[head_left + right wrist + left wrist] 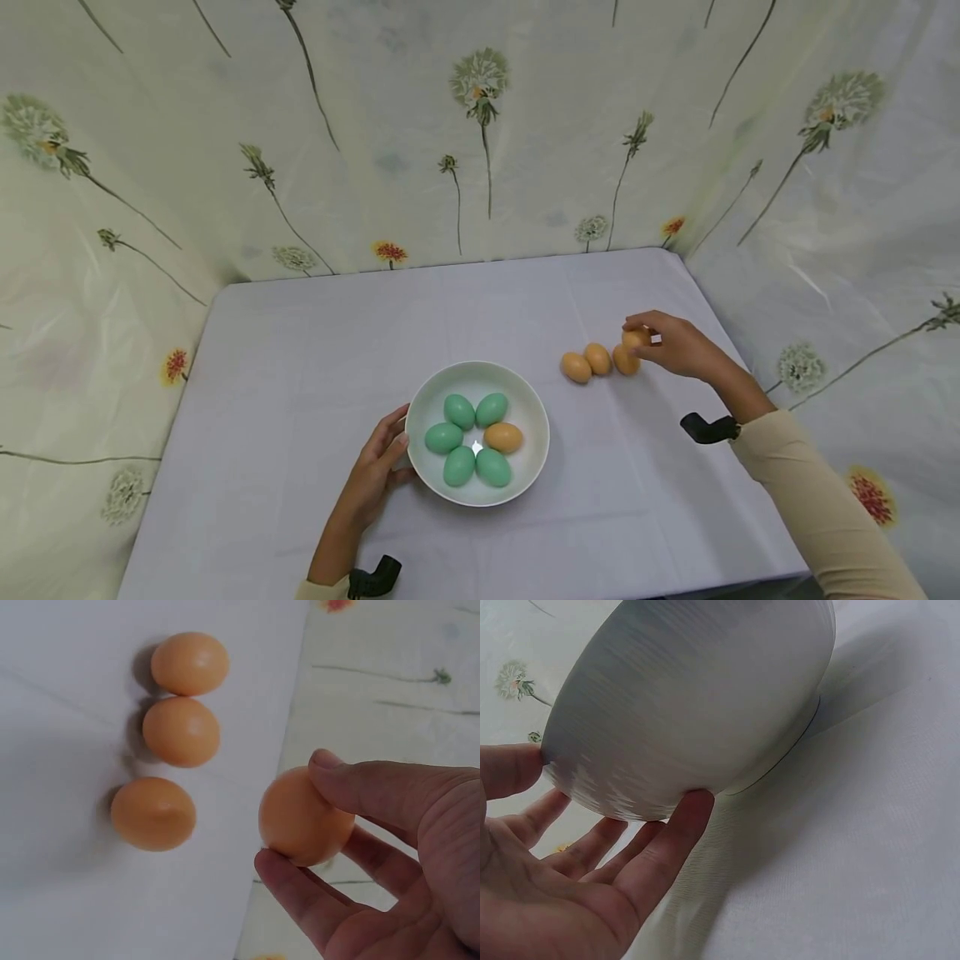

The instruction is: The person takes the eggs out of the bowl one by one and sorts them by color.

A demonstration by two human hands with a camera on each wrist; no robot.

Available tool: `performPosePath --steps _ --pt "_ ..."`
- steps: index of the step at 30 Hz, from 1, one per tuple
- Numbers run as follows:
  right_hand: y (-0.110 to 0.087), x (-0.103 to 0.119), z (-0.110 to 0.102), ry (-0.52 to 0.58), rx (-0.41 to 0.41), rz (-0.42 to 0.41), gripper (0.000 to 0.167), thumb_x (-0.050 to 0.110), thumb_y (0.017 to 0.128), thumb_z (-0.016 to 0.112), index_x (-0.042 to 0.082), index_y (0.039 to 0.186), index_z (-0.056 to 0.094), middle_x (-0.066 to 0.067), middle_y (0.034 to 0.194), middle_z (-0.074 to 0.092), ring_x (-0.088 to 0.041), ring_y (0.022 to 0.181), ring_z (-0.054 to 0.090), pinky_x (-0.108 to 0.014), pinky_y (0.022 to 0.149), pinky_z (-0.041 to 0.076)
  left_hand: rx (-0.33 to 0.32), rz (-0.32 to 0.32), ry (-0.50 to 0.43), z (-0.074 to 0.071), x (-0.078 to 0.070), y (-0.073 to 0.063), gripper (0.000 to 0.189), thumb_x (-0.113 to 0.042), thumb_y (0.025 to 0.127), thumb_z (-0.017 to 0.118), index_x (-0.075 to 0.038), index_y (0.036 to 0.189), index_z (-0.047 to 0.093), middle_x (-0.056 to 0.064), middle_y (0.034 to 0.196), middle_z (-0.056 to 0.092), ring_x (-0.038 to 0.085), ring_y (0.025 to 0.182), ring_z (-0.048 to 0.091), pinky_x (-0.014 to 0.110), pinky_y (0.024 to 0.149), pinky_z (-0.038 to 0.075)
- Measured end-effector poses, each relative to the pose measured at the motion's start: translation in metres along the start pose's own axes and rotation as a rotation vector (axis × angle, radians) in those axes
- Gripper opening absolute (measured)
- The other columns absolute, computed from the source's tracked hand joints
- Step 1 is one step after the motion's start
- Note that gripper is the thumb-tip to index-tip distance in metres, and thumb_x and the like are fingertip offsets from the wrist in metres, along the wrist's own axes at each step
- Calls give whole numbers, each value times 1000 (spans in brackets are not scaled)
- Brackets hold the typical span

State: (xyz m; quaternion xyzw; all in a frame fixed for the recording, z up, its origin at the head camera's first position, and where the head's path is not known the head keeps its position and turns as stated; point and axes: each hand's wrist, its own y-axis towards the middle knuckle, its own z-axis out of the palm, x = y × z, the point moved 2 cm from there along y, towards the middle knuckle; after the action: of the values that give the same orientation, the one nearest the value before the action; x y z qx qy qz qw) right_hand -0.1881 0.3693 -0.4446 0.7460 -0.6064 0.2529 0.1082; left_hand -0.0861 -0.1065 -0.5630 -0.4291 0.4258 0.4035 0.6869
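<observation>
My left hand (pixel 372 475) holds the side of a white bowl (pixel 534 400), its thumb at the rim and its fingertips against the outer wall. Inside the bowl lie several green eggs (pixel 459 465) and one orange-brown egg (pixel 503 437). At the right, my right hand (pixel 678 346) pinches another orange-brown egg (pixel 300 817) between thumb and fingers, raised over the table. Three more orange-brown eggs (pixel 154 814) lie near it in a loose row; in the right wrist view two of them sit close together.
A white cloth (pixel 337 342) covers the table. Floral sheeting (pixel 540 167) hangs behind it and at both sides. A black strap piece (pixel 708 428) sits at the right wrist, and a similar one (pixel 375 577) at the left.
</observation>
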Motion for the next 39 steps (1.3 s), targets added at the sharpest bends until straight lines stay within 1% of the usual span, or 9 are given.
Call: performPosePath --steps 9,16,22,31,34,39 --pt "-1 -24 4 -5 5 49 45 11 95 67 -3 136 54 -24 137 57 -43 123 52 -58 96 48 1 7 2 0 -1 -1 49 -25 105 52 -24 152 38 12 157 38 36 132 50 45 89 56" --pt "-1 -39 8 -2 11 83 44 14 97 65 -2 136 53 -25 138 55 -45 122 51 -57 93 49 0 5 7 1 -2 -1 49 -26 105 52 -25 151 39 11 157 39 35 132 50 45 89 56" --pt "0 -48 11 -2 12 103 44 14 96 66 -2 135 54 -27 139 54 -47 123 49 -59 96 47 -6 2 6 1 -1 -1 49 -26 104 53 -24 151 39 11 156 39 34 130 51 42 87 56" --pt "3 -61 17 -14 32 151 45 17 96 67 -3 135 54 -28 139 54 -47 123 49 -60 97 46 8 9 0 2 -1 -1 49 -25 105 51 -23 152 37 12 157 38 33 131 51 43 88 57" --pt "4 -64 19 -14 35 162 44 15 96 67 -3 134 54 -28 138 54 -47 123 49 -61 97 45 6 5 3 2 -1 -1 49 -26 105 51 -25 152 37 11 157 38 33 131 51 43 88 57" --pt "6 -71 25 -12 36 159 44 12 95 68 -4 133 54 -29 137 54 -49 123 48 -62 99 43 -2 2 13 1 -1 -1 49 -27 105 52 -25 152 38 11 157 39 35 131 51 43 88 57"
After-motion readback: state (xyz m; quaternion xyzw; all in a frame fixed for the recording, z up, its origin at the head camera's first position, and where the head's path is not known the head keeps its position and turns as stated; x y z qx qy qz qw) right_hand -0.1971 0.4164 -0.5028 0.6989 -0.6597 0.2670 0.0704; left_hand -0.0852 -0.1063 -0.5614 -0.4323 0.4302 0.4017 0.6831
